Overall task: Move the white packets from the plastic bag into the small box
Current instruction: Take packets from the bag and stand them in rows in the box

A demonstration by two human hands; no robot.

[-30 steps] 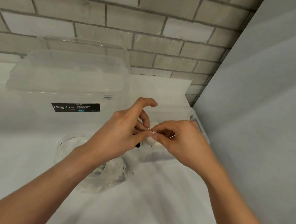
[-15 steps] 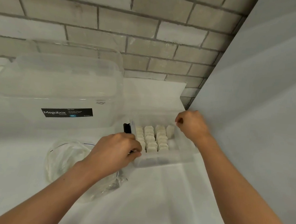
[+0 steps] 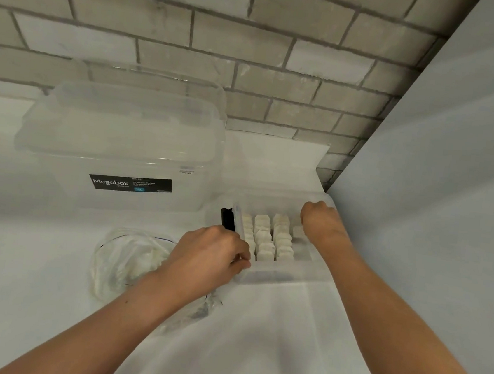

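My hands came apart. My left hand (image 3: 210,259) gripped the box (image 3: 279,277) at its near corner. My right hand (image 3: 319,222) curled over the packets (image 3: 264,237); I couldn't tell if it held one. I think another was going in.

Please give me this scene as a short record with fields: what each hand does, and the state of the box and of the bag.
left hand: grips the near-left corner of the box
right hand: fingers curled, over the box's far-right part; whether it holds a packet is hidden
box: open, on the table; packets in rows, free space at the right
bag: on the table left of the box, partly under the left forearm; whitish contents inside
behind: clear tub with lid, labelled Megabox
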